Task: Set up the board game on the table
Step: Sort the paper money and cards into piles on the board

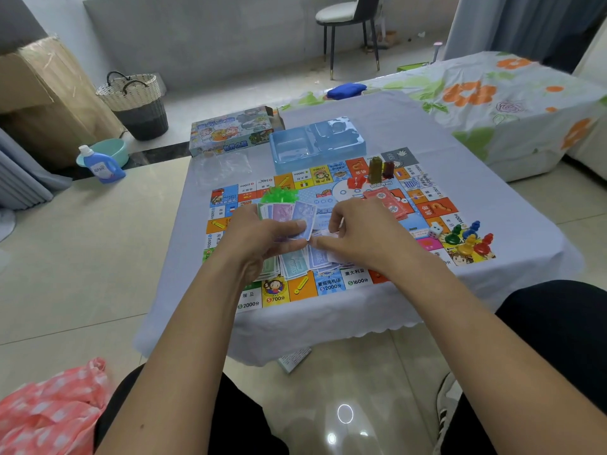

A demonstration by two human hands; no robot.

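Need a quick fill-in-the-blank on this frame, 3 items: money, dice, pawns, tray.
1. The left hand holds a fan of paper ____ above the game board.
2. The white dice lies on the board beside the four coloured ____.
3. The empty blue plastic tray sits at the board's ____ edge, next to the game box.

Missing words: money; pawns; far

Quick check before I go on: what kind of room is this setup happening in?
Most likely a home, perhaps a bedroom or living space: a floral bed sheet drapes furniture beside the table, a laundry basket and detergent bottle stand on the tiled floor, and a dining chair sits behind.
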